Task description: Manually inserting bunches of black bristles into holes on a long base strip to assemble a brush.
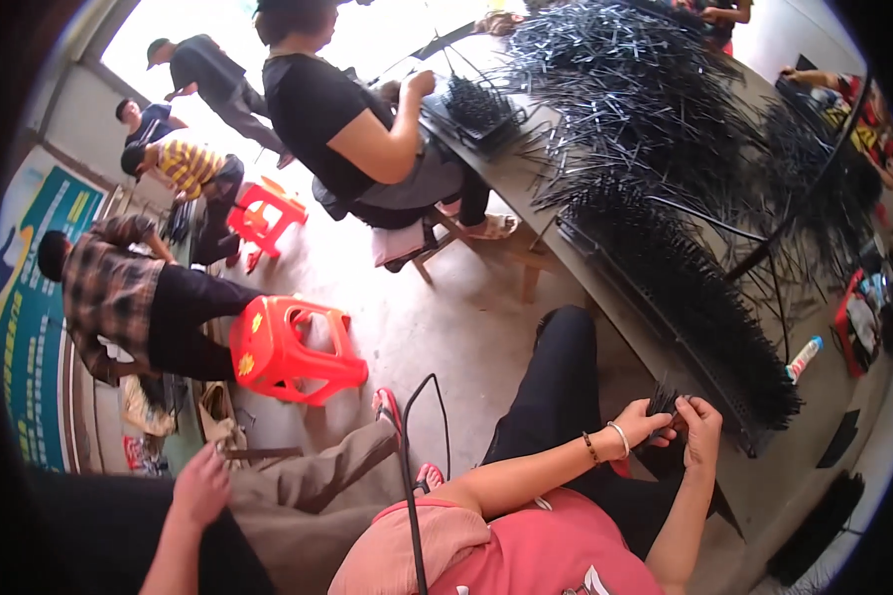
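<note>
Close to the table's near edge, my left hand [647, 424], with bangles at its wrist, has its fingers closed on a small bunch of thin black strips [663, 399]. My right hand [701, 428] is beside it, almost touching, its thumb and fingers pinched on the same bunch. What lies between the fingertips is partly hidden. Just beyond my hands, a long dark tray [655, 315] packed with upright black strips [695, 288] runs along the table edge. Farther up, a large loose heap of black strips [635, 89] covers the table [605, 297].
A co-worker in black [352, 129] sits at the table with a smaller tray [476, 114]. Another person's hand [203, 486] is at the lower left. Red stools [293, 347] stand on the floor. A black cable [414, 496] hangs beside my left arm. A white tube [806, 357] lies beyond the tray.
</note>
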The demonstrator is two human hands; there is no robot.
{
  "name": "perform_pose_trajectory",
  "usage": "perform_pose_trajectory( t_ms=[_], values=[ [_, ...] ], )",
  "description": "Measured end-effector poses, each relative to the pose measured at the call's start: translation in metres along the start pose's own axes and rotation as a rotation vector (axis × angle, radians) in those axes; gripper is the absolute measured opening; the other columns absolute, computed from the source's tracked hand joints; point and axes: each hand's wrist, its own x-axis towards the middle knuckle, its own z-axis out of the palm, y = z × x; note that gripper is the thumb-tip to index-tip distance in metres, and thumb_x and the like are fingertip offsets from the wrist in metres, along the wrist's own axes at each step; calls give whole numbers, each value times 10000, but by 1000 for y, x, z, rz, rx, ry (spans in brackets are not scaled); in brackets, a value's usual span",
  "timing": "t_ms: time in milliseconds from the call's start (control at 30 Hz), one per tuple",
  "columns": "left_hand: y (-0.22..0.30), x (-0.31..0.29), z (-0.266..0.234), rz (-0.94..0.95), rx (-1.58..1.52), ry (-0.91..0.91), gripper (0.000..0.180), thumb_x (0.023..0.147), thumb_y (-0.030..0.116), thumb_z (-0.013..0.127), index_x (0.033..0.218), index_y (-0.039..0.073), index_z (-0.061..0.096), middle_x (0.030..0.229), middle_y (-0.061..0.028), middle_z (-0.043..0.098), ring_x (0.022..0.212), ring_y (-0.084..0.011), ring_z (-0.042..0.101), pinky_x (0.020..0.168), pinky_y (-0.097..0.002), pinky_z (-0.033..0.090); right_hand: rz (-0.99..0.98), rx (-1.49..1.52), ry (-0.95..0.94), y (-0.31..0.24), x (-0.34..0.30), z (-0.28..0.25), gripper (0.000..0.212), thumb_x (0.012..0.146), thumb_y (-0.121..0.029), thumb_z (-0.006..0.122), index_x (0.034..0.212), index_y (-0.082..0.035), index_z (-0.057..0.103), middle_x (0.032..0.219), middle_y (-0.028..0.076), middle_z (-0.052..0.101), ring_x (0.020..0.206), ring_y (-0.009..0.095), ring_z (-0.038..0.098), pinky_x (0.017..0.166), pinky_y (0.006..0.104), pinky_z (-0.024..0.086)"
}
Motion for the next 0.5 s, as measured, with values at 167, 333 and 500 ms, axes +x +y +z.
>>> perform_pose_trajectory(
  t_ms=[167,333,500],
  values=[
    [-3,-3,-1,54,-57,77,168,905,137,553,1030,26,540,929,-54,617,779,-135,643,642,-267,566,15,-21,-61,-5,4,5,114,817,-123,676,807,-15,644,729,16,631,592,73,558,522,196,411],
    [-4,-4,-1,-2,-34,70,201,900,160,560,1072,60,533,941,-15,594,793,-122,630,662,-269,546,-17,-12,-42,-21,-2,3,88,851,-113,645,845,-28,623,750,29,641,601,69,571,518,179,411],
    [1,-10,2,1,62,19,224,861,128,615,1050,46,527,928,-22,583,788,-115,614,637,-267,553,-80,-24,-76,-17,2,1,75,870,-124,628,881,-50,613,760,7,634,597,46,564,508,152,403]
  ],
)
